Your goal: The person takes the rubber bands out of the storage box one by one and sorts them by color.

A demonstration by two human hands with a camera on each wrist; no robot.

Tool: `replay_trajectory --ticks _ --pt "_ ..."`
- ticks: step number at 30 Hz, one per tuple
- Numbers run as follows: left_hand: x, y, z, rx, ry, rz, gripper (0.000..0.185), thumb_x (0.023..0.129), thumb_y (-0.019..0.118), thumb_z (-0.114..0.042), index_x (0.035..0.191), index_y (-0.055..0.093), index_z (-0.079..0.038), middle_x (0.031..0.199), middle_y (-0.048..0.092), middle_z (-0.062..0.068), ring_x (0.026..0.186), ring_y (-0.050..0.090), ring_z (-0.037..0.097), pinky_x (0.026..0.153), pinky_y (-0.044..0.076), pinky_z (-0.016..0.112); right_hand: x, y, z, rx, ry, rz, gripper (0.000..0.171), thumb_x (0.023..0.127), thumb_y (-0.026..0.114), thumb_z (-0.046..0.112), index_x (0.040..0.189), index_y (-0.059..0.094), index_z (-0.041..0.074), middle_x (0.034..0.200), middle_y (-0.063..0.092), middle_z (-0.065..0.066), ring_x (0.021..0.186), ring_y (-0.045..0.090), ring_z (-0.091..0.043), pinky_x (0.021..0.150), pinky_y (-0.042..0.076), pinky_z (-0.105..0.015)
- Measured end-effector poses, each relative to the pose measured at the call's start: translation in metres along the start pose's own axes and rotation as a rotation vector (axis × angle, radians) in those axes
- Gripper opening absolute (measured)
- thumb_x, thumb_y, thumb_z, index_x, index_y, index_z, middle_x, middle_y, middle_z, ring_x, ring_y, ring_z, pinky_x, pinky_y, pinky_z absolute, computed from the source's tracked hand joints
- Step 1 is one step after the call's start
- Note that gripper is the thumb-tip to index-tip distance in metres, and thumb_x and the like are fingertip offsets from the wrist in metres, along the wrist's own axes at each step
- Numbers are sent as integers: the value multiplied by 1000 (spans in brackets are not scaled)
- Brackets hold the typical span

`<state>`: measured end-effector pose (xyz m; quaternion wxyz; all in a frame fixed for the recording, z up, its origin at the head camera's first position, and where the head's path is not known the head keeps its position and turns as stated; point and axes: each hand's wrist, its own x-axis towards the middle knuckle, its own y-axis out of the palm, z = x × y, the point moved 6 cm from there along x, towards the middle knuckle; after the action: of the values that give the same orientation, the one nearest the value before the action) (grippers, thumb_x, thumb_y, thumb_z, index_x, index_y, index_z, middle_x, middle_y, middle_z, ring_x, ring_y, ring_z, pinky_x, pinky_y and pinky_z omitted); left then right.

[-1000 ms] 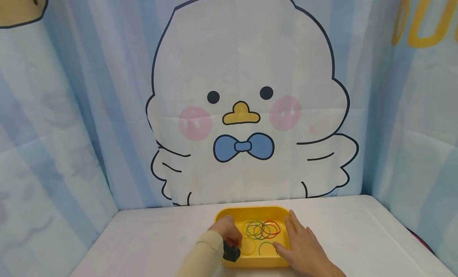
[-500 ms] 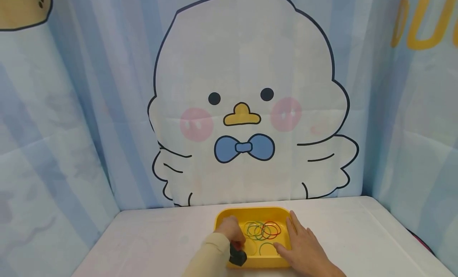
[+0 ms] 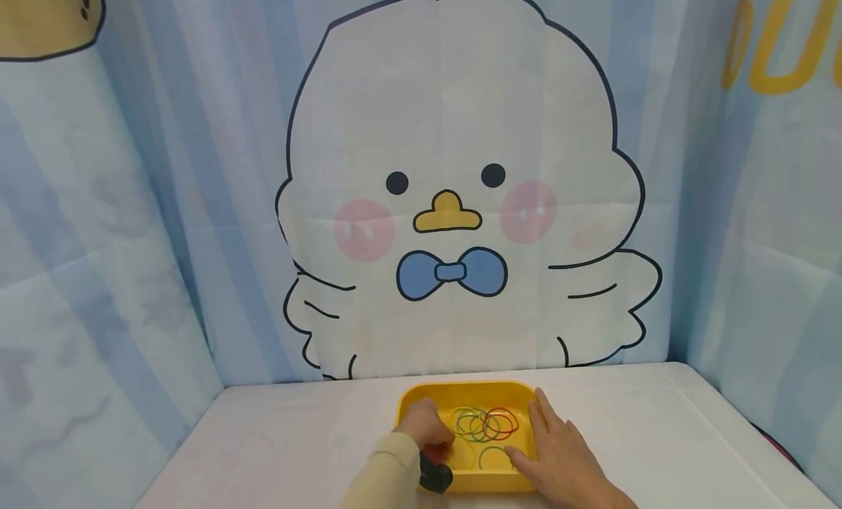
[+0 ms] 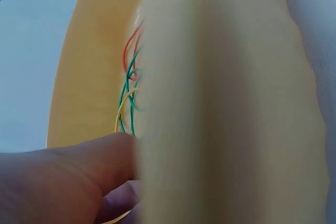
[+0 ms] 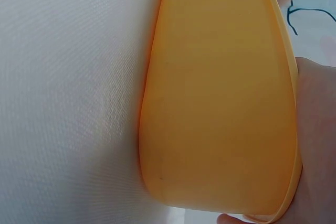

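1. Head view: yellow tray (image 3: 468,393) sits at table (image 3: 296,450) front edge w/ loose rubber bands (image 3: 483,423) inside. Left hand (image 3: 424,425) is in tray's left part, fingers curled down onto a yellowish band near the bottom; looks like a pinch, can't confirm. Right hand (image 3: 559,458) lies flat against tray's right wall, fingers straight, thumb over the rim.
2. Left wrist view: mostly sleeve (image 4: 226,98); green, red, yellow bands (image 4: 128,95) tangled just beside fingers (image 4: 68,177).
3. Right wrist view: tray's outer wall (image 5: 220,103), palm touching.
4. Risk: bands overlap, so lifting one may drag neighbours out; tray could slide if right hand eases off.
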<state>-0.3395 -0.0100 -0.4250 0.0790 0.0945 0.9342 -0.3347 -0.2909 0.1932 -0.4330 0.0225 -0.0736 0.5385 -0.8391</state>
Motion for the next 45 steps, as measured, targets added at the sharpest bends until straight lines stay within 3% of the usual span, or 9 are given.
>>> replay_trajectory --ticks 6,15,23,31,38,45 --pt "7 -1 9 -58 -47 -20 16 79 74 4 74 59 3 51 65 10 36 57 11 38 50 22 1 2 0 3 -1 3 95 87 63 56 146 34 -13 162 15 -30 138 38 -49 110 28 -70" --pt "-1 0 -1 34 8 -18 34 71 77 9 87 48 -2 54 65 12 41 62 16 38 51 25 2 2 -1 -3 21 11 96 87 63 57 147 34 -12 162 14 -29 137 39 -48 111 29 -68" --pt "-2 6 -3 124 -20 34 22 78 74 2 77 52 -2 51 61 8 39 54 11 34 43 18 2 3 -2 17 48 36 97 87 62 57 147 32 -13 163 12 -28 136 39 -50 112 29 -68" --pt "-3 4 1 20 -25 97 20 79 70 0 84 51 -3 58 65 8 44 56 9 46 53 23 3 3 -2 3 65 36 97 86 62 57 147 33 -12 163 12 -28 136 39 -50 112 28 -68" --pt "2 2 5 30 -58 152 16 82 70 -7 83 55 -2 69 73 12 55 68 14 56 57 26 3 2 -1 -8 64 33 97 86 62 58 147 34 -12 162 13 -28 134 41 -49 110 31 -68" --pt "4 3 8 -20 -84 165 15 84 69 -8 83 58 2 75 76 15 69 76 20 50 52 21 3 2 0 -5 64 34 96 86 63 57 146 34 -13 162 13 -29 136 39 -50 111 29 -69"
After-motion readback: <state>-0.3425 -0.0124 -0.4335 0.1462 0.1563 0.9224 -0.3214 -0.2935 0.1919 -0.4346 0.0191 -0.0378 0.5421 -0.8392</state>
